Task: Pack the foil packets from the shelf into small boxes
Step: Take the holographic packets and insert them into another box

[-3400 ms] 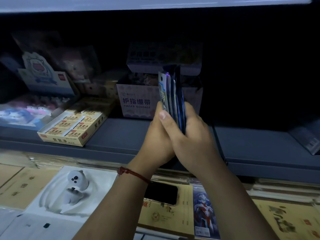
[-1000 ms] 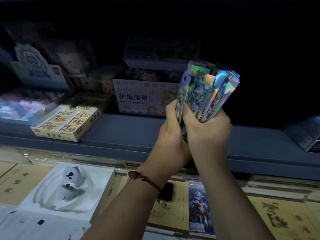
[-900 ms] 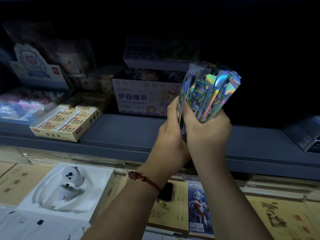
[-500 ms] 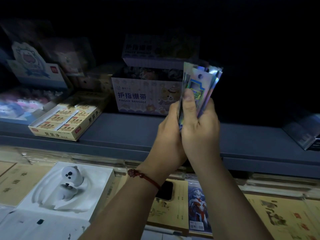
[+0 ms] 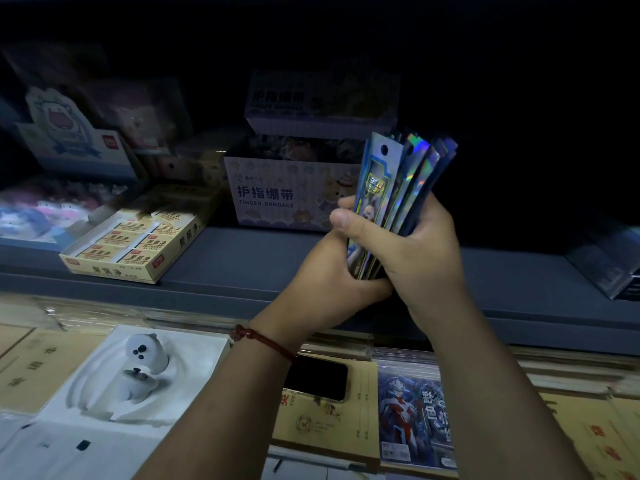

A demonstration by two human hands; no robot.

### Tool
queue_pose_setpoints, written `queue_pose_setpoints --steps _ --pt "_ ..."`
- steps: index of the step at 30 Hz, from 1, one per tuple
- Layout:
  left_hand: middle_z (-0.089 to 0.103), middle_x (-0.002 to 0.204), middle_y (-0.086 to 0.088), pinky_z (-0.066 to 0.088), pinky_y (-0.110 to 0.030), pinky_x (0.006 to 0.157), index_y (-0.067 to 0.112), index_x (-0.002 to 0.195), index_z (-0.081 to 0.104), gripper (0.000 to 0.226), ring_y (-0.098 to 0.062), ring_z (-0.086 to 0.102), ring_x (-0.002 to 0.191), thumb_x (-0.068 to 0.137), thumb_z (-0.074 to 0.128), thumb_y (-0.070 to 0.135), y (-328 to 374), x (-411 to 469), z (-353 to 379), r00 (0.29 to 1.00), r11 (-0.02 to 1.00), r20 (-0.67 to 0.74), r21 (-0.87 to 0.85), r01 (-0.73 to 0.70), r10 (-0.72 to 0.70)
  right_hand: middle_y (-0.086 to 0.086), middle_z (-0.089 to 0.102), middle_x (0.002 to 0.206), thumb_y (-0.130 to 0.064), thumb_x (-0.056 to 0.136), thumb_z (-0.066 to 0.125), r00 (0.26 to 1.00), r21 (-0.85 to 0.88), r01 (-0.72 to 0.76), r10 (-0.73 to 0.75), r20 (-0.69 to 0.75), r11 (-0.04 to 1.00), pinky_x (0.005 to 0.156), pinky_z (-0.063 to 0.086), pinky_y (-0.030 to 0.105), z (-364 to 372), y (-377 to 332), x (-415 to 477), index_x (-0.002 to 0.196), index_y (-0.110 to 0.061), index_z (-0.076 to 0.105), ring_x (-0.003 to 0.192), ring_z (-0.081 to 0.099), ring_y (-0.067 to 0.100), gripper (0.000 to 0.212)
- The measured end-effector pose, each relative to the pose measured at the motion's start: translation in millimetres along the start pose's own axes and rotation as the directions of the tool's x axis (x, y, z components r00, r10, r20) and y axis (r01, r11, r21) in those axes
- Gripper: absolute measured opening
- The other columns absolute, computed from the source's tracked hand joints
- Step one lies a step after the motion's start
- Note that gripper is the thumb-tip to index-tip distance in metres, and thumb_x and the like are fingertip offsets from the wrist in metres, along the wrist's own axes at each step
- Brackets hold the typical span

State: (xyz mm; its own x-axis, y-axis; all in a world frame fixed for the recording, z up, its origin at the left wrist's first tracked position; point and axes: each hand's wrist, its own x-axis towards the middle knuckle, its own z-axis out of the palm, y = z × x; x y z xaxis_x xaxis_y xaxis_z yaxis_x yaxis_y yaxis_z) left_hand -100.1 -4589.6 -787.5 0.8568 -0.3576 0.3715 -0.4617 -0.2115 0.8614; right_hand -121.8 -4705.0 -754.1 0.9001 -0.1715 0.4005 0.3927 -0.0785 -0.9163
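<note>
Above the shelf's (image 5: 242,258) front edge, right of centre, the foil packets (image 5: 398,188) stood upright as one loose stack, long axis vertical, tops leaning right. The left hand (image 5: 325,271) cupped their lower ends; the right hand (image 5: 415,251) gripped them, thumb across the front.

A glossy, holographic foil finish is noted on the foil packets (image 5: 377,181). The shelf (image 5: 242,254) is recorded as smooth and matt. Printed cardboard is observed on the finger bandage box (image 5: 273,195). A woven red cord bracelet (image 5: 263,341) and a glossy black phone (image 5: 317,377) are logged.
</note>
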Motion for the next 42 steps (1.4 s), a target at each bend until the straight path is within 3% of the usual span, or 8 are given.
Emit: queue_pose_setpoints --steps 4,9,15,18,26,32,38,42 --pt "0.049 0.127 0.043 0.039 -0.005 0.099 0.025 0.149 0.026 0.076 0.02 0.048 0.122 0.091 0.071 0.006 5 -2 2 1.0 0.998 0.01 0.055 -0.026 0.025 -0.004 0.076 0.097 -0.011 0.082 0.084 0.996 -0.012 0.046 -0.047 -0.079 0.999 0.079 0.06 0.025 6 1 -1 0.115 -0.012 0.068 0.091 0.074 0.008 0.036" --pt "0.066 0.124 0.009 0.052 -0.022 0.095 0.02 0.148 0.042 0.066 -0.001 0.062 0.112 0.09 0.073 0.023 7 -4 3 0.998 0.988 -0.067 0.155 0.016 -0.005 -0.008 0.075 0.097 -0.016 0.08 0.087 0.991 0.034 0.052 -0.048 -0.128 0.998 0.078 0.058 0.02 8 -3 -1 0.112 -0.02 0.063 0.092 0.073 0.003 0.04" --pt "0.07 0.121 0.002 0.054 -0.024 0.089 0.022 0.145 0.047 0.067 -0.009 0.065 0.107 0.086 0.077 0.031 7 -9 7 0.986 0.987 -0.169 0.162 0.019 0.009 -0.009 0.076 0.095 -0.023 0.079 0.089 0.986 0.033 0.076 -0.071 -0.149 0.997 0.077 0.058 0.022 8 -5 -1 0.103 -0.027 0.065 0.09 0.074 0.004 0.034" --pt "0.07 0.121 0.004 0.058 -0.037 0.086 0.025 0.138 0.045 0.066 -0.014 0.068 0.108 0.081 0.075 0.04 8 -10 9 0.983 0.988 -0.181 0.153 -0.002 0.03 -0.012 0.075 0.089 -0.019 0.083 0.086 0.983 0.018 0.092 -0.088 -0.162 0.996 0.075 0.057 0.02 8 -4 1 0.099 -0.028 0.065 0.087 0.073 0.004 0.028" --pt "0.069 0.117 0.014 0.057 -0.035 0.095 0.024 0.133 0.051 0.059 0.005 0.065 0.108 0.081 0.079 0.017 19 0 -4 0.999 0.999 -0.039 -0.006 0.036 -0.036 -0.004 0.075 0.09 -0.013 0.088 0.079 0.995 0.053 0.05 -0.045 -0.086 0.997 0.082 0.062 0.036 5 -4 -2 0.104 -0.02 0.069 0.089 0.075 0.015 0.02" --pt "0.066 0.128 0.013 0.052 -0.036 0.104 0.021 0.142 0.045 0.069 -0.001 0.062 0.12 0.082 0.077 0.01 21 -3 5 0.994 0.994 -0.109 -0.105 -0.007 -0.004 -0.003 0.077 0.096 -0.024 0.089 0.079 0.998 0.1 0.042 -0.037 -0.057 0.994 0.09 0.061 0.04 7 -14 -4 0.105 -0.02 0.071 0.097 0.075 0.013 0.018" --pt "0.074 0.111 0.01 0.058 -0.035 0.092 0.026 0.127 0.059 0.052 -0.002 0.07 0.107 0.082 0.075 0.005 26 -10 6 0.993 0.996 -0.12 -0.084 -0.028 0.017 0.002 0.076 0.107 -0.033 0.08 0.086 0.997 0.068 0.005 0.0 -0.072 0.998 0.089 0.059 0.034 9 -17 -9 0.111 -0.016 0.072 0.1 0.074 0.012 0.038" --pt "0.073 0.108 0.014 0.054 -0.02 0.089 0.017 0.131 0.056 0.054 0.0 0.069 0.108 0.083 0.071 -0.003 36 -18 11 0.998 0.992 -0.062 -0.125 -0.03 0.022 -0.005 0.078 0.094 -0.02 0.081 0.085 0.998 0.096 -0.058 0.058 -0.004 0.994 0.08 0.057 0.024 -3 -23 -19 0.108 -0.014 0.073 0.092 0.074 0.009 0.03"
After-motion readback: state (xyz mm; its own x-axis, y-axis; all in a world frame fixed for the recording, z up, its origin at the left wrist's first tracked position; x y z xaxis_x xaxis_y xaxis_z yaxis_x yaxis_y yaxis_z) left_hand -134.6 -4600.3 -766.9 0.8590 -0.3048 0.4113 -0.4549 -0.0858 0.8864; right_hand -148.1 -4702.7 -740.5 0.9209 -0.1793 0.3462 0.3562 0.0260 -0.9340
